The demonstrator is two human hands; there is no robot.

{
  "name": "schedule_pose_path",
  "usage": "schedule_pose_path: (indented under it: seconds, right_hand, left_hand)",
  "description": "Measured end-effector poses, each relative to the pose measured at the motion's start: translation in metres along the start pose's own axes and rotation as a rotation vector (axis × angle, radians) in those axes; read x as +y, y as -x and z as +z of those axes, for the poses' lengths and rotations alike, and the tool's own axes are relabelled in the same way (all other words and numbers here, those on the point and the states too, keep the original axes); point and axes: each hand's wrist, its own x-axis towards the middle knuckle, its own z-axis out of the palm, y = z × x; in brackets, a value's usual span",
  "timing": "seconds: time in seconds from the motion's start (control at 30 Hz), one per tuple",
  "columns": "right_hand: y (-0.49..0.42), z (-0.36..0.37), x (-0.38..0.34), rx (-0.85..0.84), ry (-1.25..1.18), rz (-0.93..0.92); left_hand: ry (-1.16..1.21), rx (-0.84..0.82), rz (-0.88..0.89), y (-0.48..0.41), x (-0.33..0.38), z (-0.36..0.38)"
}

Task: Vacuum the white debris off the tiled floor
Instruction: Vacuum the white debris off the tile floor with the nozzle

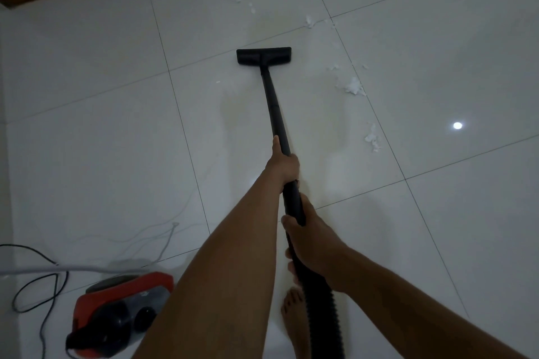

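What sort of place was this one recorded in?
Most likely a room in a home: glossy white tiled floor, a red canister vacuum with loose cables beside it, and a bare foot.

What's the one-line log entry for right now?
left hand: grips wand | right hand: grips hose | nozzle: flat on floor | debris: ahead and right of nozzle

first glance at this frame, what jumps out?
The black vacuum wand runs up the middle of the view. The left hand grips it ahead of the right hand, and its floor head lies flat on the tiled floor. Clumps of white debris lie scattered to the right of the head and beyond it, none under it. The red vacuum canister sits at lower left.
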Motion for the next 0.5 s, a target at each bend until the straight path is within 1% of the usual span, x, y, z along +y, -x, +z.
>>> schedule_pose_path:
  seconds: [0.23,0.5]
  right_hand:
    - [0.002,0.004,-0.01,-0.024,-0.021,0.025]
    - [0.04,0.007,-0.01,-0.05,-0.004,0.034]
  left_hand:
    - [0.011,0.004,0.004,0.002,0.006,-0.009]
    - [0.05,-0.015,-0.056,0.045,0.001,-0.015]
